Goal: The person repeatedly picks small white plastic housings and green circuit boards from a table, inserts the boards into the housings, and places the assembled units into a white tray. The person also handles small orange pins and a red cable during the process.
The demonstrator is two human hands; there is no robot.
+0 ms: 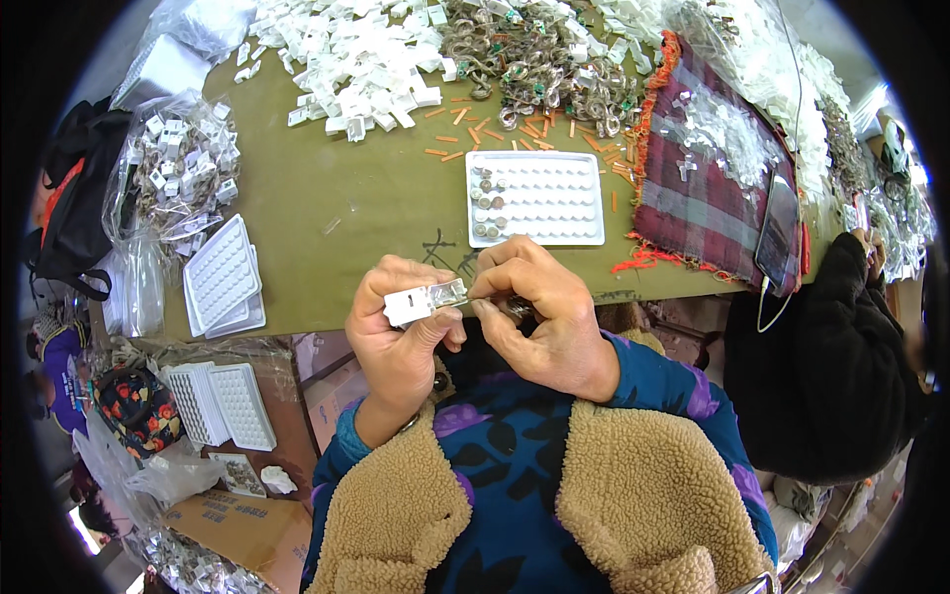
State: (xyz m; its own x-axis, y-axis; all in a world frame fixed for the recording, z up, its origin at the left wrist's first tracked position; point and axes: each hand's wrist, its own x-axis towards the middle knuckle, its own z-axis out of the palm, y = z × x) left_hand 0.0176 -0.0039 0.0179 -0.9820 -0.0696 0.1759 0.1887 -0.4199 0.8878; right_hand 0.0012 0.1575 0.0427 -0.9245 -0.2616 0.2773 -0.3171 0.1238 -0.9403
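Above the near edge of the green-covered table, my left hand [388,348] grips a small white plastic casing [408,306] with a clear end between thumb and fingers. My right hand [549,322] is closed in a pinch at the casing's clear end. Under its fingers shows part of a brownish coiled wire [515,307], mostly hidden by the hand. Whether the wire joins the casing cannot be made out. Just beyond my hands lies a white dimpled tray [559,239], with several small round parts [486,201] in its left columns.
White casings [366,74] and coiled wires [554,74] are heaped at the back, with orange strips [482,125] scattered before them. On the right, a plaid cloth [673,213] bears clear pieces and a phone [779,228]. A person in black [826,366] sits there. Left are stacked trays [220,277].
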